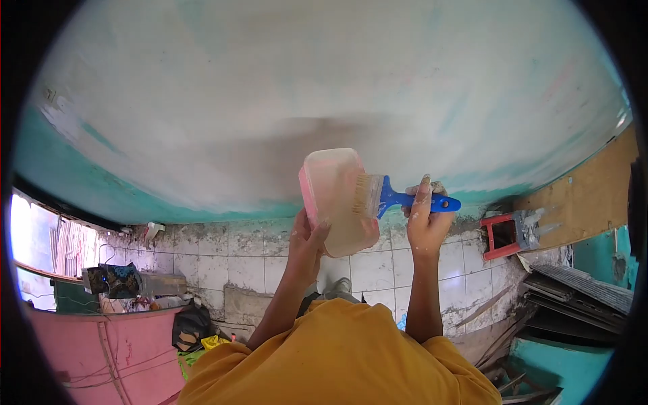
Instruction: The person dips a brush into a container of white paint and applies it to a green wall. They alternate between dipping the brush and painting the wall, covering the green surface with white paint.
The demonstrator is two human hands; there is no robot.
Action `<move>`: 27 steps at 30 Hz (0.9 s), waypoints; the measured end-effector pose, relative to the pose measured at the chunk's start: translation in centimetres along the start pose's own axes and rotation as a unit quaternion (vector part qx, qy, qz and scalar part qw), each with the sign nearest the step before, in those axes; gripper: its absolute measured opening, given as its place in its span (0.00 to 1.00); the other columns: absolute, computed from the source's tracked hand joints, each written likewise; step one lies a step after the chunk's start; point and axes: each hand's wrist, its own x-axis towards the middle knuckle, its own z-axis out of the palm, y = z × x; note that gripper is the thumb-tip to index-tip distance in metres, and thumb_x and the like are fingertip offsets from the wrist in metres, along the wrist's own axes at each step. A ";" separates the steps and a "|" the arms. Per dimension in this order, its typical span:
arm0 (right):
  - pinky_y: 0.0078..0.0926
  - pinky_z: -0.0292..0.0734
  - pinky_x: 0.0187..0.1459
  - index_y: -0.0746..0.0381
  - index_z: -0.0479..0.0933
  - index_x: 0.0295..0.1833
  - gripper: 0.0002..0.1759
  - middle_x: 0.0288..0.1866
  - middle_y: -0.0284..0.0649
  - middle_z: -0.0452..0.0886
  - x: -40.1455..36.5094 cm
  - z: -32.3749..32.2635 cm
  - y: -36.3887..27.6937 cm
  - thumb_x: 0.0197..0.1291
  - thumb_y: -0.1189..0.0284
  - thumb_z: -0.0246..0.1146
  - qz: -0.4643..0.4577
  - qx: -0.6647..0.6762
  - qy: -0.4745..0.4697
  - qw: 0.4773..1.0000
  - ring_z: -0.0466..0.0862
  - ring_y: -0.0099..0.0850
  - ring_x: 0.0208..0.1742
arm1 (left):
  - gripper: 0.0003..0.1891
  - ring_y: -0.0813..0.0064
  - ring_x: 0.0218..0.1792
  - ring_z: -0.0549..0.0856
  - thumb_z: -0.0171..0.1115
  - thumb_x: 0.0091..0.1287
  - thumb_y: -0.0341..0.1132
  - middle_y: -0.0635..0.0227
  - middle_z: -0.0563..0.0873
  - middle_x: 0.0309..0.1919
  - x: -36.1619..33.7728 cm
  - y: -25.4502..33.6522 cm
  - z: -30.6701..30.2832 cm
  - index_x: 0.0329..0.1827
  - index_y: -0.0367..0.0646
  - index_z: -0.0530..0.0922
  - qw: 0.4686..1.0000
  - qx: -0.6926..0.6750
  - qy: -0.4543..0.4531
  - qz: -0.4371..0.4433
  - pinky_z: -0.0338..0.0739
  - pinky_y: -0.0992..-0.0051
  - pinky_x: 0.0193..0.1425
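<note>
My left hand (309, 236) grips a pinkish plastic tub (331, 162) by its near left side, thumb over the rim. Cloudy, pale liquid fills much of the tub. In my right hand (428, 216) is a wide paintbrush (391, 196) with a blue handle, held between thumb and fingers. Its pale bristles point left and overlap the tub's right side. White smears mark the fingers of my right hand. Beyond the tub rises a wall (270, 81) with patchy white over turquoise.
White tiles (378, 270) cover the floor along the wall. At right stand a red stool (498, 236) and a stack of dark corrugated sheets (574, 297). A black bag (191, 325) lies at left beside a pink panel (115, 351).
</note>
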 end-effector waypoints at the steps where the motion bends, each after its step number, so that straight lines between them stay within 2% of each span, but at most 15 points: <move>1: 0.17 0.69 0.20 0.66 0.74 0.32 0.19 0.24 0.35 0.78 0.1 0.2 0.0 0.74 0.64 0.57 0.002 -0.003 0.007 1.000 0.73 0.17 0.19 | 0.32 0.72 0.64 0.75 0.62 0.71 0.33 0.60 0.74 0.63 -0.2 0.1 0.0 0.73 0.34 0.57 1.000 0.002 0.004 0.000 0.71 0.71 0.67; 10: 0.17 0.73 0.23 0.68 0.76 0.32 0.22 0.25 0.34 0.78 2.2 -0.8 0.3 0.75 0.60 0.56 -0.004 -0.045 0.038 0.998 0.75 0.18 0.22 | 0.32 0.74 0.62 0.76 0.62 0.71 0.35 0.61 0.75 0.62 -0.8 -0.7 0.4 0.73 0.35 0.57 1.000 0.015 0.005 0.008 0.73 0.72 0.65; 13: 0.20 0.71 0.24 0.69 0.73 0.30 0.22 0.21 0.36 0.76 2.4 -0.8 0.0 0.75 0.63 0.56 0.002 -0.034 0.052 0.998 0.77 0.20 0.22 | 0.33 0.74 0.63 0.76 0.62 0.71 0.35 0.61 0.75 0.62 -0.8 -0.7 0.4 0.73 0.35 0.56 1.000 0.023 -0.002 0.002 0.73 0.72 0.64; 15: 0.20 0.71 0.24 0.69 0.74 0.33 0.21 0.24 0.35 0.77 2.5 -0.6 -0.2 0.75 0.62 0.56 0.013 0.001 0.097 0.995 0.76 0.19 0.22 | 0.33 0.75 0.62 0.76 0.62 0.72 0.36 0.61 0.75 0.62 -0.8 -0.7 0.6 0.73 0.35 0.56 1.000 0.031 0.004 -0.002 0.74 0.73 0.62; 18: 0.18 0.70 0.24 0.66 0.74 0.35 0.21 0.28 0.35 0.78 2.5 -1.3 1.1 0.75 0.60 0.56 0.008 0.023 0.115 0.993 0.74 0.19 0.21 | 0.33 0.75 0.62 0.76 0.63 0.71 0.35 0.62 0.75 0.61 -0.7 -0.9 0.5 0.73 0.34 0.57 1.000 0.021 0.000 0.001 0.75 0.74 0.61; 22: 0.19 0.71 0.28 0.65 0.73 0.36 0.17 0.26 0.34 0.75 2.7 -1.3 4.1 0.75 0.62 0.57 -0.013 0.052 0.161 0.985 0.75 0.21 0.23 | 0.32 0.75 0.62 0.76 0.63 0.71 0.35 0.61 0.75 0.62 -0.3 -1.3 -1.0 0.73 0.34 0.58 1.000 0.025 -0.019 -0.004 0.74 0.74 0.62; 24: 0.22 0.72 0.28 0.64 0.72 0.38 0.15 0.26 0.33 0.75 2.6 -1.0 5.9 0.74 0.64 0.58 0.010 0.081 0.167 0.983 0.77 0.22 0.25 | 0.32 0.74 0.63 0.75 0.62 0.71 0.36 0.60 0.75 0.61 -0.2 -1.3 -1.1 0.72 0.33 0.58 1.000 -0.001 0.008 -0.008 0.74 0.73 0.62; 26: 0.23 0.74 0.29 0.63 0.72 0.39 0.12 0.28 0.35 0.77 2.4 -1.2 7.4 0.73 0.66 0.59 0.053 0.135 0.130 0.981 0.78 0.22 0.26 | 0.32 0.73 0.63 0.76 0.62 0.72 0.36 0.60 0.75 0.61 -0.1 -1.2 -1.3 0.72 0.33 0.58 1.000 -0.006 0.000 0.004 0.73 0.72 0.63; 27: 0.23 0.74 0.29 0.63 0.72 0.39 0.12 0.28 0.35 0.77 2.4 -1.0 7.6 0.73 0.66 0.59 0.039 0.144 0.132 0.980 0.78 0.22 0.26 | 0.32 0.72 0.63 0.76 0.62 0.72 0.36 0.60 0.75 0.62 0.1 -1.0 -1.6 0.73 0.33 0.58 1.000 -0.011 0.005 0.001 0.73 0.71 0.64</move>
